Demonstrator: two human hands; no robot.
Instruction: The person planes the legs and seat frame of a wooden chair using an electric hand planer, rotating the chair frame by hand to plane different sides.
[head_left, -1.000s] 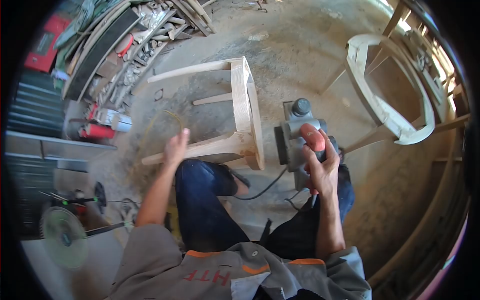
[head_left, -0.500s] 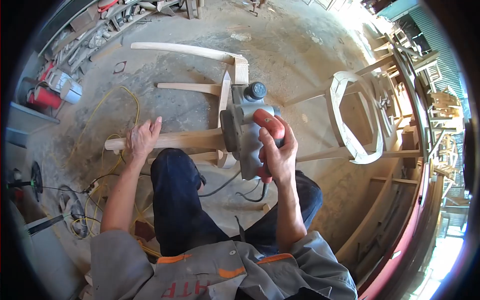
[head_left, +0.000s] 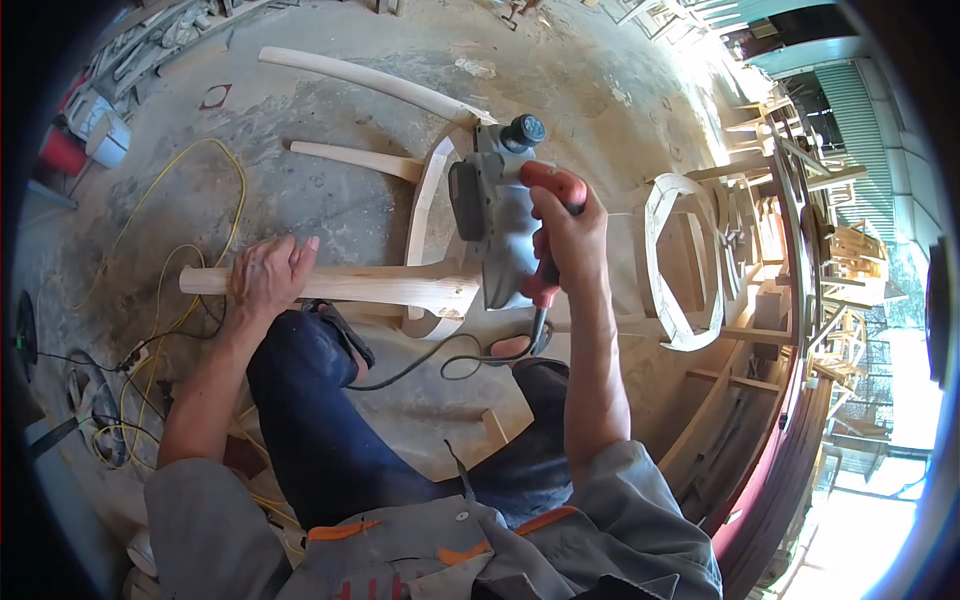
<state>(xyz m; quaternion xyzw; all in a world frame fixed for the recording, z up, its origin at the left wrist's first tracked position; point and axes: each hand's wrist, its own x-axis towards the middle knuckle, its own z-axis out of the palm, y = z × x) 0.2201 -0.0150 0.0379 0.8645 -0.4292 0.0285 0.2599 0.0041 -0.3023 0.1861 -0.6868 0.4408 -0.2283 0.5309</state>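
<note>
Right hand: wrapped round the red-and-black handle of a bulky grey power tool, and that fist, the right hand, sits on the tool's far side from the legs.
Left hand: over at the other end, the left hand curls across a thick, pale wooden leg, thumb sticking up, near the leg's free end.
Pale chair frame: on its side on the grey concrete floor, between the hands, legs pointing left; the tool hides part of its right end, so contact can't be told.
Good technique here: grip the leg firmly, hold the tool's working face flush, press evenly, I'd say.
Black cord: this thin, looping cable trails near the feet; best held clear of the working face.
</note>
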